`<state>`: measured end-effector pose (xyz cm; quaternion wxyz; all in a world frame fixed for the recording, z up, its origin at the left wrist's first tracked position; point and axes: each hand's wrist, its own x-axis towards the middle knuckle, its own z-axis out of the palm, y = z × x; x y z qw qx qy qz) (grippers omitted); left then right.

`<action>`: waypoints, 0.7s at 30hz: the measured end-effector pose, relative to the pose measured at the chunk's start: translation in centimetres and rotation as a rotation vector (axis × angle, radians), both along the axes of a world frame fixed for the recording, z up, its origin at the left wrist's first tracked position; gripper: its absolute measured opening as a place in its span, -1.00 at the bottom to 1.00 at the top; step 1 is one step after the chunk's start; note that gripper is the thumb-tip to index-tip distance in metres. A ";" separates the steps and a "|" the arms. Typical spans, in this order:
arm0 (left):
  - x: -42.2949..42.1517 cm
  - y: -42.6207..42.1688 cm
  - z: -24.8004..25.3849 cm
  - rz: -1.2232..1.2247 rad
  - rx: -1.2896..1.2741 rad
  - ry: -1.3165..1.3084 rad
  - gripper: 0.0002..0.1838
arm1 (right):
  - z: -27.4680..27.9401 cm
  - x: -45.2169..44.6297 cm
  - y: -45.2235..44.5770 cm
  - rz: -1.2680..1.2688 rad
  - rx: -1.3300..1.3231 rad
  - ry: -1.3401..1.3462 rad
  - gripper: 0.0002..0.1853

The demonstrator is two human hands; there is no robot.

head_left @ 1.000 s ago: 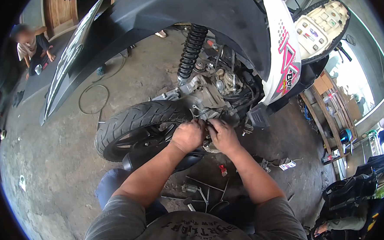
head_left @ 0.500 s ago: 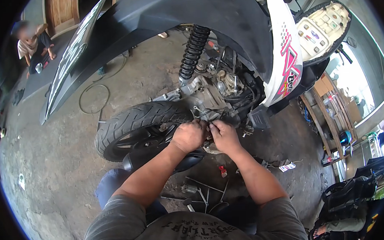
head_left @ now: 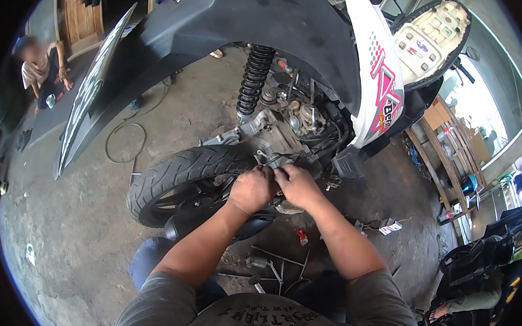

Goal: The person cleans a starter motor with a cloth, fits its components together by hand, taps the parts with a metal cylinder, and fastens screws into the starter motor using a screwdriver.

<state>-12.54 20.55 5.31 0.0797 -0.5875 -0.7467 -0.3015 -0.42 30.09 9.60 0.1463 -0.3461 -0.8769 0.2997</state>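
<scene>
Both hands are close together at the lower side of a scooter's engine (head_left: pixel 280 132), between the rear tyre (head_left: pixel 181 170) and the footrest. My left hand (head_left: pixel 252 190) is closed, its fingers curled against the engine area. Beside it, my right hand (head_left: pixel 296 186) is also closed, thumb and fingers pinched inward. Whatever they grip is hidden behind the fingers; thin dark cables or hoses show just above them. The black coil spring (head_left: pixel 253 79) of the shock absorber rises above the engine. The exhaust muffler (head_left: pixel 184 226) lies below my left forearm.
Several wrenches and rods (head_left: pixel 278 271) lie on the floor before me, near a small red item (head_left: pixel 301 237). An upturned seat (head_left: pixel 434 42) rests at the upper right. Wooden shelving (head_left: pixel 444 165) stands right. A person (head_left: pixel 45 74) sits at the far left.
My hands stay at the same spot on the engine, with the right hand turned slightly and nearer the left. The view has shifted a little, moving the scooter leftward in it.
</scene>
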 end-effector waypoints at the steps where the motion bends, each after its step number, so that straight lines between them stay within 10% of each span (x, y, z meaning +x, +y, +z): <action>1: 0.1 0.0 0.2 0.003 0.007 -0.008 -0.74 | 0.2 -0.1 -0.8 -0.023 0.090 -0.003 -0.69; 18: -0.5 -0.3 -1.9 -0.014 0.008 0.025 -0.79 | -2.2 -0.5 -1.3 -0.051 0.159 0.027 -0.76; 21: -2.1 -0.5 -1.7 -0.375 0.027 -0.254 -0.83 | -3.7 0.8 -1.2 -0.004 0.206 0.129 -0.78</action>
